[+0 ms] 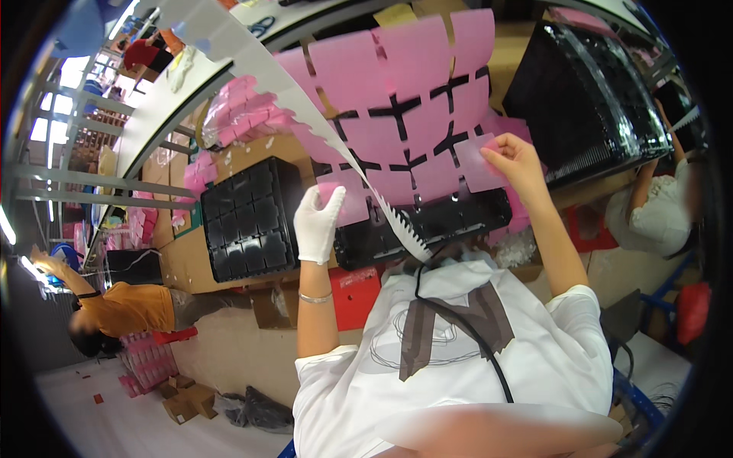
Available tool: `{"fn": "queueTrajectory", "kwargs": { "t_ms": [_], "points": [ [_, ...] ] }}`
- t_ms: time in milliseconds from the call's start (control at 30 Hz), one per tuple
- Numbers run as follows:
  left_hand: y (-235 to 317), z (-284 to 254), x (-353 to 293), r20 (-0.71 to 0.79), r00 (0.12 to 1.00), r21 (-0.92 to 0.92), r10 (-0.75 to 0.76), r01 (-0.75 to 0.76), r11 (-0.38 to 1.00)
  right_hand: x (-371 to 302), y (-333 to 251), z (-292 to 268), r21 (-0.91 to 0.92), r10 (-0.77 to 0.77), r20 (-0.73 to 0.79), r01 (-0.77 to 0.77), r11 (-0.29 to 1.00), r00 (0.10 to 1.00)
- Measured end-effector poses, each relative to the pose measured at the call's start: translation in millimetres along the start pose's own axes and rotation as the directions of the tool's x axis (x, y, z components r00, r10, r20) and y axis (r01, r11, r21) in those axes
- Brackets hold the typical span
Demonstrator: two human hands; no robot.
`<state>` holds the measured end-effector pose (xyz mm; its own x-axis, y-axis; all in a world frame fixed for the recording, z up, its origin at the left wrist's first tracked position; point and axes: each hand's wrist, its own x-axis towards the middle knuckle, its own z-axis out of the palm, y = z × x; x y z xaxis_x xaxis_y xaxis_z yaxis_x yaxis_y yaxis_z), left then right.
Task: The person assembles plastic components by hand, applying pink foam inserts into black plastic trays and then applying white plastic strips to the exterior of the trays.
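Observation:
A large pink sheet (416,99), divided by slits into flaps, lies over a black compartment tray (458,217) in front of me. Dark tray parts show through the slits. My left hand (314,225), in a white glove, pinches the pink material near the sheet's lower left corner. Bare-fingered, my right hand (521,164) grips a pink flap (481,162) at the lower right between thumb and fingers. A long white strip with a toothed edge (305,107) slants down between me and the sheet, hiding part of it.
Left of the covered tray stands another black compartment tray (252,221). A stack of black trays (588,99) in clear wrap is at the right. Crumpled pink sheets (244,111) lie at far left, near a white shelf (191,84). Co-workers, one in an orange shirt (137,309), are on both sides.

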<state>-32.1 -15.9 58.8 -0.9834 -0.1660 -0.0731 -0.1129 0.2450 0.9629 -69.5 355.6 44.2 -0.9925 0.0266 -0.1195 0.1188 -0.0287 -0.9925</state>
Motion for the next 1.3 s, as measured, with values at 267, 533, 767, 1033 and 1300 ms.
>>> {"fn": "queueTrajectory", "kwargs": {
  "t_ms": [267,533,767,1033,1300],
  "points": [
    [-53.4,17.5,-47.8,-0.186,0.982,0.576,-0.017,0.123,0.808,-50.9,69.5,11.0,-0.452,-0.044,-0.215,-0.059,0.89,0.976],
    [-51.1,21.5,-57.1,-0.244,0.97,0.66,-0.018,0.18,0.729,-51.6,72.8,14.1,-0.643,-0.228,-0.227,0.03,0.766,0.947],
    [-48.2,12.8,-53.8,-0.219,0.973,0.72,0.074,0.11,0.685,-47.6,60.4,13.5,-0.65,-0.201,-0.2,0.024,0.76,0.959],
    [-23.5,6.6,42.1,-0.233,0.958,0.263,0.165,-0.101,0.96,42.0,50.4,11.4,-0.692,-0.556,-0.041,0.377,0.615,0.83],
    [-70.3,-11.6,126.2,-0.184,0.981,0.486,0.06,0.037,0.873,92.0,54.0,29.9,-0.613,-0.551,0.139,0.509,0.605,0.823]
  ]
}}
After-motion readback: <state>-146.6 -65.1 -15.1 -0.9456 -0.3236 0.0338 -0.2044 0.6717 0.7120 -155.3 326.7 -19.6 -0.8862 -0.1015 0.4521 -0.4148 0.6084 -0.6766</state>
